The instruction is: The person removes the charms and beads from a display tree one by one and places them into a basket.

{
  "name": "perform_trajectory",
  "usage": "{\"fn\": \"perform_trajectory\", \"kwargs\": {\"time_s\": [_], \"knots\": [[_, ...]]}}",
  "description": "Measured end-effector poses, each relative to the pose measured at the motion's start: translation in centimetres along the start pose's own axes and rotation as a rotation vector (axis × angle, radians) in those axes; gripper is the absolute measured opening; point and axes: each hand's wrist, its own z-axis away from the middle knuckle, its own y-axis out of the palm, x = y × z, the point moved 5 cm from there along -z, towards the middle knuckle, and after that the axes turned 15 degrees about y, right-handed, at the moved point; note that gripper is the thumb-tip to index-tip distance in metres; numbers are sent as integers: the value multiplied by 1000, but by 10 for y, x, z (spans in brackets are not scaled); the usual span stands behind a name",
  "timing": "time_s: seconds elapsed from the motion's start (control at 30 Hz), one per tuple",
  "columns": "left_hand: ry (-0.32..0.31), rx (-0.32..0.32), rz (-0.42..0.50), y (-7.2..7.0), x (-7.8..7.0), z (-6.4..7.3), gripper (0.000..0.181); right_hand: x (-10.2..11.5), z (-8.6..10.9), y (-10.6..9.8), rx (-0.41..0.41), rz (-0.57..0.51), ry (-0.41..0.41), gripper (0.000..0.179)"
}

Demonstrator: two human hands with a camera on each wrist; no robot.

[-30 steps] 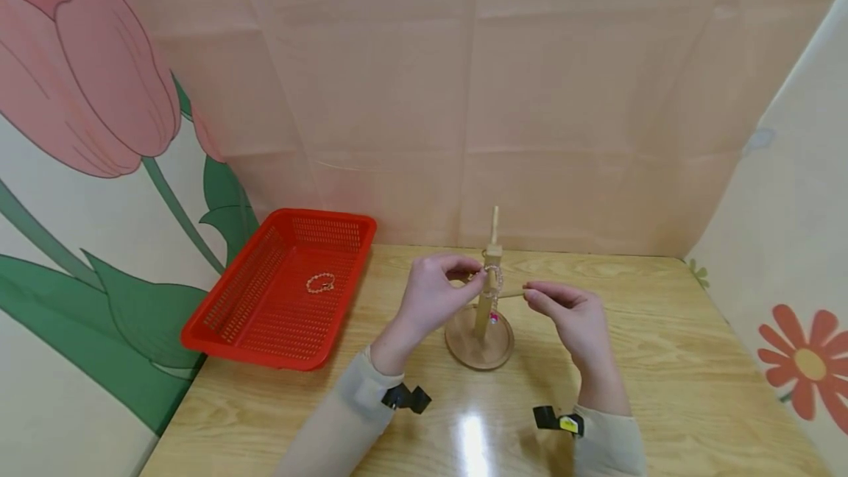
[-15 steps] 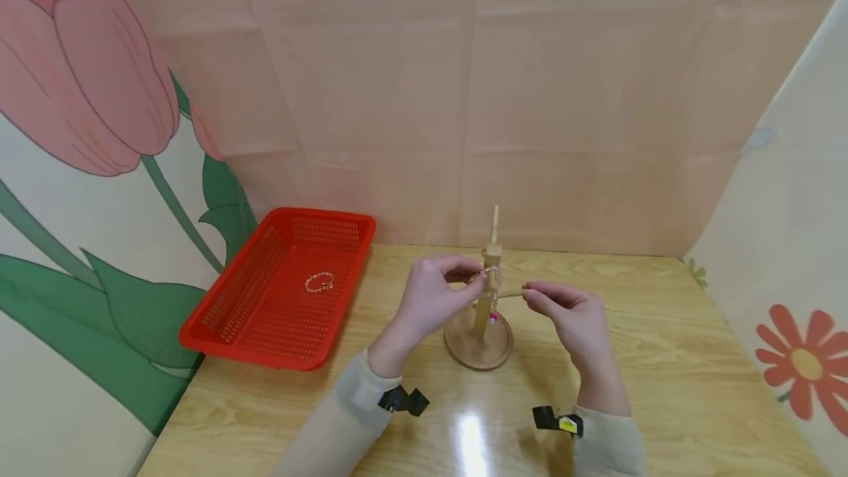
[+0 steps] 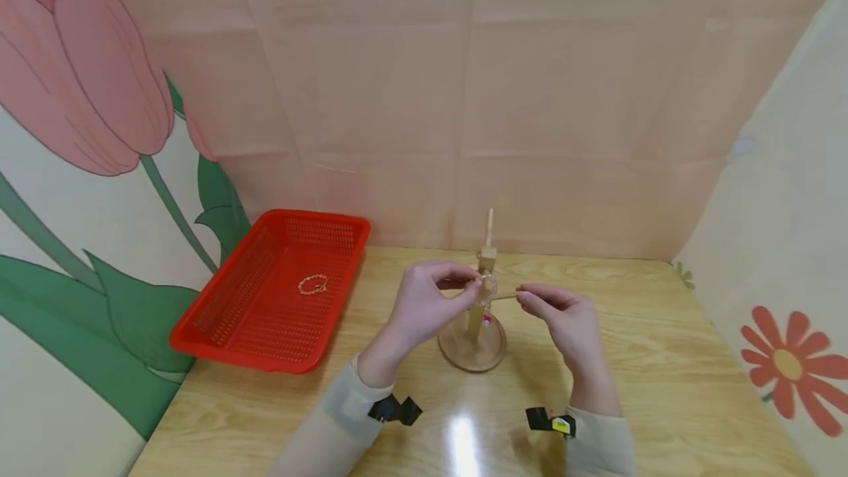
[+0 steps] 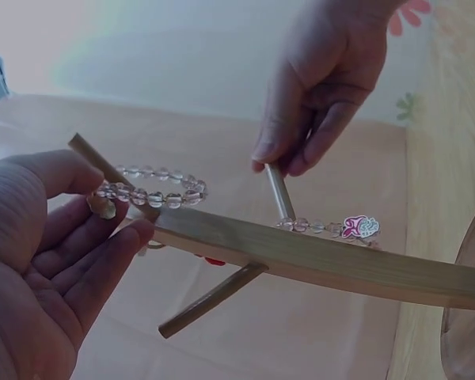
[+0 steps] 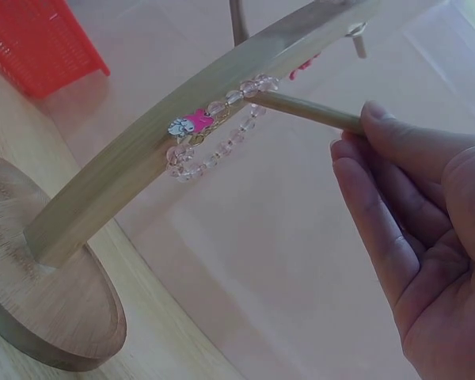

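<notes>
A wooden stand, its post [image 4: 324, 257] rising from a round base [image 5: 71, 324], stands between the two hands. My left hand [image 3: 424, 304] pinches a bracelet of clear pinkish beads [image 4: 162, 196] between thumb and forefinger; the loop overlaps an upper peg [image 4: 95, 158] in the left wrist view. The thumb and fingertips of my right hand [image 3: 563, 315] pinch the end of a side peg [image 5: 309, 111]. On that peg, close to the post, hangs a second clear-bead bracelet [image 5: 214, 162] with a pink and white charm [image 5: 191, 124].
A red plastic basket [image 3: 354, 271] stands on the wooden table [image 3: 649, 359] to the left, with one beaded bracelet [image 3: 313, 285] inside. Another bare peg [image 4: 214, 301] sticks out from the post. Small red pieces [image 5: 303, 67] show beside the post higher up.
The head view has shifted slightly, so everything appears a little further left. Both hands keep the same holds on the bracelet and the peg.
</notes>
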Motion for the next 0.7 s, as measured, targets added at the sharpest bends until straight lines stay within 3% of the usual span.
{"fn": "perform_trajectory", "kwargs": {"time_s": [0.7], "knots": [[-10, 9, -30, -5, -9, 0, 7, 2, 0, 0, -9, 4, 9, 36]]}}
